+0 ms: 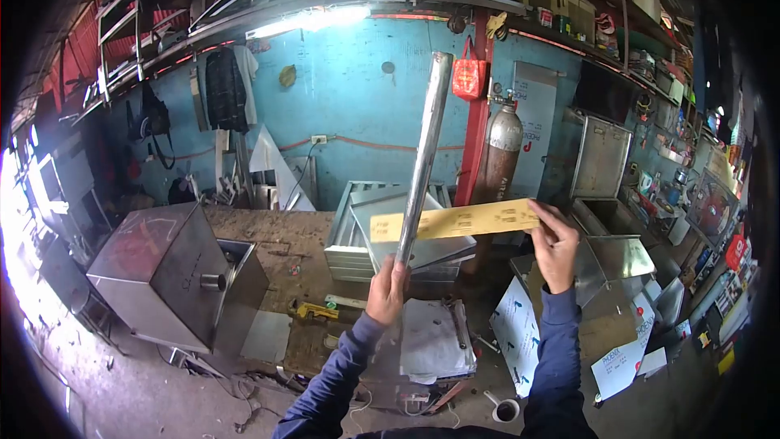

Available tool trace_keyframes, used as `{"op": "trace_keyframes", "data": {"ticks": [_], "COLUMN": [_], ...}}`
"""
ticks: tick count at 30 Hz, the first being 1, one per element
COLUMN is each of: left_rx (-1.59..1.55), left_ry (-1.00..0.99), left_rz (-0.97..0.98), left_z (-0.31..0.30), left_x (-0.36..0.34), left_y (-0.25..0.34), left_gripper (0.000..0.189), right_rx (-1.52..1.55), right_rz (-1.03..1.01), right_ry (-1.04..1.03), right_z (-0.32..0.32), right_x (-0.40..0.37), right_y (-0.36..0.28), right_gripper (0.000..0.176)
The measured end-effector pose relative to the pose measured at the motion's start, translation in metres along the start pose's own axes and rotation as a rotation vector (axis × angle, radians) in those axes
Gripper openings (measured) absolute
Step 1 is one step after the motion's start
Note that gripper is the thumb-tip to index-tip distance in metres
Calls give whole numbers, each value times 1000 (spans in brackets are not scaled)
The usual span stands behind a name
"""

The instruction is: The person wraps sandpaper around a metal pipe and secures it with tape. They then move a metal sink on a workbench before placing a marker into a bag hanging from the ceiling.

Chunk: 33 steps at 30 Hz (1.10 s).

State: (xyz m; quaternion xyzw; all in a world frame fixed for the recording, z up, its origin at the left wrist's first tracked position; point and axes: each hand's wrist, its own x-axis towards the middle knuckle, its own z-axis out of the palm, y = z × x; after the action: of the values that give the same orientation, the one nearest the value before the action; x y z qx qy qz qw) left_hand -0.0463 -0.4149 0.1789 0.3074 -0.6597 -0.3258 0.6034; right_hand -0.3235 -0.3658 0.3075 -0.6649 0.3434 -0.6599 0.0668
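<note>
My left hand point(385, 293) is closed around the lower end of a shiny metal tube point(427, 138), which stands nearly upright and leans a little to the right at its top. In my right hand point(556, 248), a strip of sandpaper point(479, 218) is pinched at its right end. The strip, tan with printed marks on its back, stretches left and passes behind the tube, its far end sticking out on the other side. Behind the tube, stacked sheet-metal pieces point(366, 205) rest on the workbench point(276, 228).
A large sheet-metal box point(154, 276) with a short pipe stub stands on the left. Below my left hand lie a yellow tool point(315, 311) and papers point(435, 337). A gas cylinder point(504, 130) stands behind; a cup point(505, 412) of dark liquid is low by my right arm.
</note>
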Motion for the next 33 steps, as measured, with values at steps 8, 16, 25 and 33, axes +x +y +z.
{"op": "trace_keyframes", "data": {"ticks": [8, 16, 25, 33], "left_rx": [61, 295, 658, 871], "left_ry": [56, 210, 183, -229], "left_rz": [90, 89, 41, -138], "left_z": [22, 7, -87, -58], "left_x": [-11, -20, -60, -129], "left_y": [10, 20, 61, -117], "left_gripper": [25, 20, 31, 34], "right_rx": [208, 376, 295, 100], "right_rz": [69, 28, 400, 820], "right_ry": [43, 120, 470, 725], "right_z": [56, 81, -44, -159], "right_x": [29, 33, -128, -318], "right_y": [-23, -32, 48, 54], "right_gripper": [32, 37, 22, 30]}}
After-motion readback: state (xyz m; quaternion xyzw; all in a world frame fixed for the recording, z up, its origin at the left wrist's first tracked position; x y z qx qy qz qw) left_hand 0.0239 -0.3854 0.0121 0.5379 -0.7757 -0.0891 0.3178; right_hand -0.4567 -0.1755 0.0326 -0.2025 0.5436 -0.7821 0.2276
